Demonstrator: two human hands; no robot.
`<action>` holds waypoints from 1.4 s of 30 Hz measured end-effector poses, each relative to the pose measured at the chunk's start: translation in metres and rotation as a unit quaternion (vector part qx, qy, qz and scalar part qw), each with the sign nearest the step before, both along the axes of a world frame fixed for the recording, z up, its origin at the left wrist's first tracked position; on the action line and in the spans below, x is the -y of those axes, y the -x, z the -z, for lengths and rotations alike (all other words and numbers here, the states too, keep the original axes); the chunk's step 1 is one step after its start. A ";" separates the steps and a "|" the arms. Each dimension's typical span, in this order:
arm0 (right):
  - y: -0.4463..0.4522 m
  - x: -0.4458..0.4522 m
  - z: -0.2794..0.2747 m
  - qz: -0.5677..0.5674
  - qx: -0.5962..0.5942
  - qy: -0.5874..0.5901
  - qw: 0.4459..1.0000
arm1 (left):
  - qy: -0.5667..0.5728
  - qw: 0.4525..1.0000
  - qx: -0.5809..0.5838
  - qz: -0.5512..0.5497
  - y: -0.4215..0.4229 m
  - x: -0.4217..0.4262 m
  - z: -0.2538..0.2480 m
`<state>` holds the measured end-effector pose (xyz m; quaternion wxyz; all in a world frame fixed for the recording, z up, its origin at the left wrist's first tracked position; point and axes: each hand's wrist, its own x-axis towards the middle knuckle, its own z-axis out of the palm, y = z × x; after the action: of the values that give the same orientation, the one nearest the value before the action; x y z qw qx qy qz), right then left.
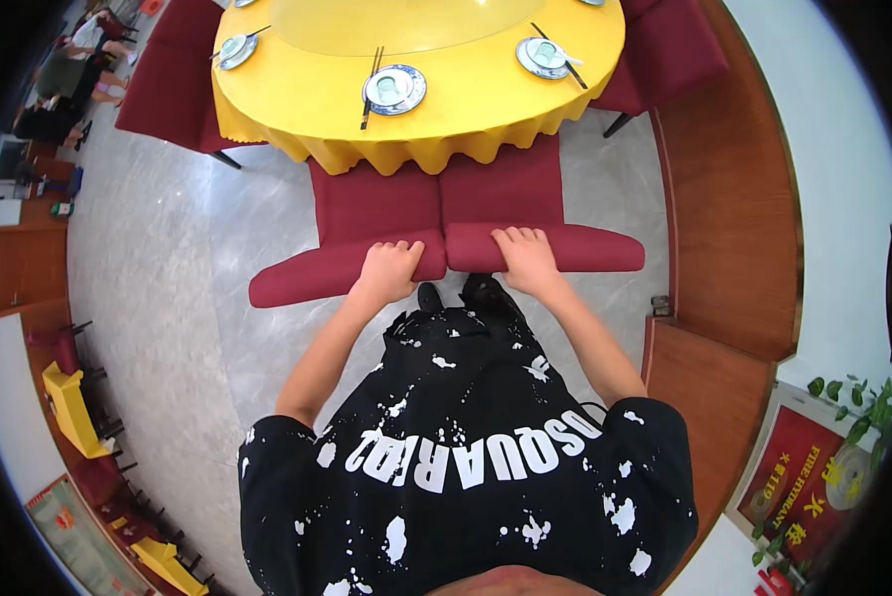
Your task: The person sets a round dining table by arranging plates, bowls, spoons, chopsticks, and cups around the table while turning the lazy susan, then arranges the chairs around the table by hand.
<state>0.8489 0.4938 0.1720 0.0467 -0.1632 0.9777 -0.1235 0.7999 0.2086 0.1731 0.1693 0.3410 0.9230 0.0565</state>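
Observation:
Two dark red upholstered chairs stand side by side in front of me, their seats partly under a round table (297, 104) with a yellow cloth. My left hand (390, 271) is closed over the top of the left chair's back (307, 278), near its inner end. Over the inner part of the right chair's back (600, 248), the fingers of my right hand (528, 260) are curled in the same way. The two backs almost touch in the middle, and the left one is slightly angled. My thumbs are mostly hidden.
Plates with chopsticks (369, 87) lie along the table's near edge, around a glass turntable (366, 25). More red chairs flank the table at left (172, 79) and right (669, 60). Wood panelling (724, 199) lines the right wall. People sit at the far upper left.

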 end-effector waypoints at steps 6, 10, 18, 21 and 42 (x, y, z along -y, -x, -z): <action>0.012 0.041 0.004 0.018 0.010 -0.039 0.999 | -0.123 0.990 -0.071 -0.018 -0.012 -0.053 -0.013; 0.016 0.036 0.007 0.010 0.016 -0.002 1.000 | -0.140 0.985 -0.089 -0.048 -0.011 -0.064 0.011; 0.019 0.025 0.004 -0.028 0.069 0.012 0.997 | -0.177 0.983 -0.052 0.001 0.000 -0.060 0.009; 0.021 0.024 0.006 -0.020 0.065 0.014 0.998 | -0.161 0.985 -0.064 0.000 0.000 -0.064 0.005; 0.024 -0.038 -0.004 -0.047 0.153 0.135 0.978 | -0.090 0.995 -0.020 -0.026 0.004 -0.093 -0.004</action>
<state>0.8250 0.5316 0.1759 0.1786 -0.1926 0.9246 -0.2758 0.7955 0.3017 0.1773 0.1182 0.3313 0.9260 0.1370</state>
